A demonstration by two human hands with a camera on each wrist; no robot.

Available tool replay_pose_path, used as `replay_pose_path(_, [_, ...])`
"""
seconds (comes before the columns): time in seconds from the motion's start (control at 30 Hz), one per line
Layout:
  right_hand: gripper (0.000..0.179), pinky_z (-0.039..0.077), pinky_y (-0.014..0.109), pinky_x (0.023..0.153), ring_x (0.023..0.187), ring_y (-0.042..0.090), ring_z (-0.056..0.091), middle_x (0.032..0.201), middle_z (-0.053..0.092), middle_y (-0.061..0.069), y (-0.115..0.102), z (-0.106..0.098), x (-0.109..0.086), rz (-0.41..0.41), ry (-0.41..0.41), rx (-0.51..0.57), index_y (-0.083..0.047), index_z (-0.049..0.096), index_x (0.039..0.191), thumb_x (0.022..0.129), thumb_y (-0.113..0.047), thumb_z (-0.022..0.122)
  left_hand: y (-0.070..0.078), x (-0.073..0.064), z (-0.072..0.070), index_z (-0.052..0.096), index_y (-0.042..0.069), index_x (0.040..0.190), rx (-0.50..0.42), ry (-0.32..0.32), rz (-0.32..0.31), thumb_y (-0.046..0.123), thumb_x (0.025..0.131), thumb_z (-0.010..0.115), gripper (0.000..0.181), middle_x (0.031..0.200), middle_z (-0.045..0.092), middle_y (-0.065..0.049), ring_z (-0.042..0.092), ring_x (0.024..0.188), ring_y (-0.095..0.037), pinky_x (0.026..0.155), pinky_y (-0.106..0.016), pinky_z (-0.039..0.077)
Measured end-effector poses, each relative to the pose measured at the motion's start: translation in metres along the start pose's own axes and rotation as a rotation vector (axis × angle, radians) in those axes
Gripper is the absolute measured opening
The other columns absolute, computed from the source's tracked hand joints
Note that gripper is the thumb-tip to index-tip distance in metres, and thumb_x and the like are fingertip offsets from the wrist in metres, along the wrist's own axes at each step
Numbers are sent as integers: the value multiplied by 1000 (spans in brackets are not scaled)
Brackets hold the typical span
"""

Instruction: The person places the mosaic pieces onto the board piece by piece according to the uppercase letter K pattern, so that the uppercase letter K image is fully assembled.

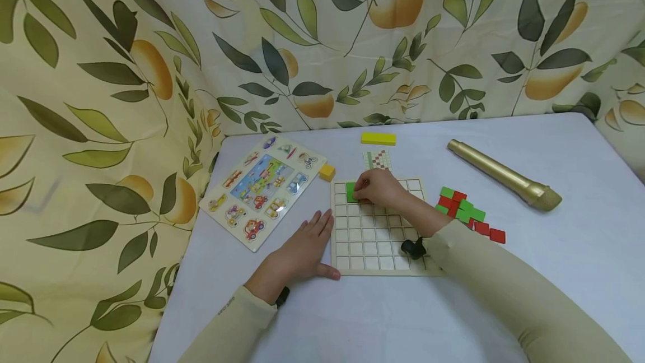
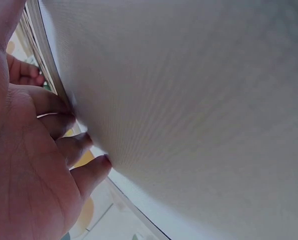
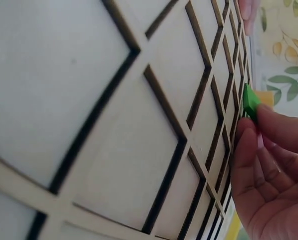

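A pale wooden grid board (image 1: 370, 234) with square cells lies on the table in the head view. Over its upper left cells my right hand (image 1: 378, 186) pinches a green square tile (image 3: 250, 102) between thumb and fingertips. In the right wrist view the tile is tilted, close over the grid. Green (image 1: 350, 191) shows beside those fingertips in the head view, partly covered by the hand. My left hand (image 1: 304, 248) rests at the board's left edge, fingers extended and thumb near the lower left corner. Its fingertips (image 2: 101, 162) touch the white surface in the left wrist view.
Loose red and green tiles (image 1: 466, 213) lie right of the board. A small pattern card (image 1: 378, 159) and a yellow block (image 1: 378, 139) sit behind it. A picture puzzle (image 1: 297, 206) and an orange-yellow cube (image 1: 327, 172) are at left, a gold microphone (image 1: 499, 172) at right.
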State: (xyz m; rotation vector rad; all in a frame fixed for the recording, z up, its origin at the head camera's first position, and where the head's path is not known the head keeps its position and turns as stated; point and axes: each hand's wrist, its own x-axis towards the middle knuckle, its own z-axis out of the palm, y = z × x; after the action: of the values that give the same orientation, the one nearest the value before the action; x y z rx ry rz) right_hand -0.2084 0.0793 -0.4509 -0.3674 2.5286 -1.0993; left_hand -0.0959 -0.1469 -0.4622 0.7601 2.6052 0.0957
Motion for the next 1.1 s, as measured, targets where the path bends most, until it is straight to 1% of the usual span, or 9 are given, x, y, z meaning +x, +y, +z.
replay_pose_path(0.3, [11, 51, 36, 73, 77, 20, 61, 84, 70, 4, 0, 4, 3, -28, 46, -123, -5, 73, 88, 89, -16, 77, 2, 1, -2, 10, 3, 161, 12, -8, -11, 73, 74, 70, 127, 169, 0, -11, 2, 154, -31, 122, -47, 18])
replay_pose_path(0.43, [9, 51, 37, 73, 76, 21, 60, 82, 69, 4, 0, 6, 5, -40, 57, -149, -6, 73, 85, 89, -14, 77, 3, 1, -3, 10, 3, 161, 13, -12, -17, 73, 74, 71, 127, 169, 1, -10, 1, 154, -31, 122, -47, 17])
replay_pose_path(0.6, [9, 50, 36, 72, 75, 20, 59, 82, 68, 4, 1, 7, 3, -47, 66, -145, -6, 73, 85, 88, -13, 77, 4, 1, -3, 11, 3, 161, 15, -11, -17, 72, 74, 71, 127, 169, 2, -11, 2, 154, -31, 122, -48, 18])
replay_pose_path(0.8, [10, 50, 34, 71, 77, 19, 60, 84, 69, 3, 3, 4, -2, -40, 65, -76, -6, 74, 89, 89, -15, 78, 4, 1, -2, 11, 3, 161, 12, -14, -22, 72, 74, 71, 127, 169, 2, -11, 2, 154, -31, 122, -47, 18])
replay_pose_path(0.97, [10, 49, 35, 74, 81, 21, 60, 85, 70, 3, 6, -4, -8, -51, 79, -54, -6, 74, 92, 90, -16, 77, 3, 2, 0, 10, 4, 161, 20, -14, -27, 73, 74, 70, 127, 169, 2, -10, 2, 154, -31, 122, -47, 18])
replay_pose_path(1.1, [11, 47, 35, 75, 85, 23, 58, 87, 69, 4, 12, -14, -16, -23, 77, -49, -6, 73, 95, 92, -17, 75, 3, 2, 1, 9, 4, 161, 21, -16, -27, 74, 74, 70, 127, 169, 1, -10, 1, 154, -30, 122, -47, 17])
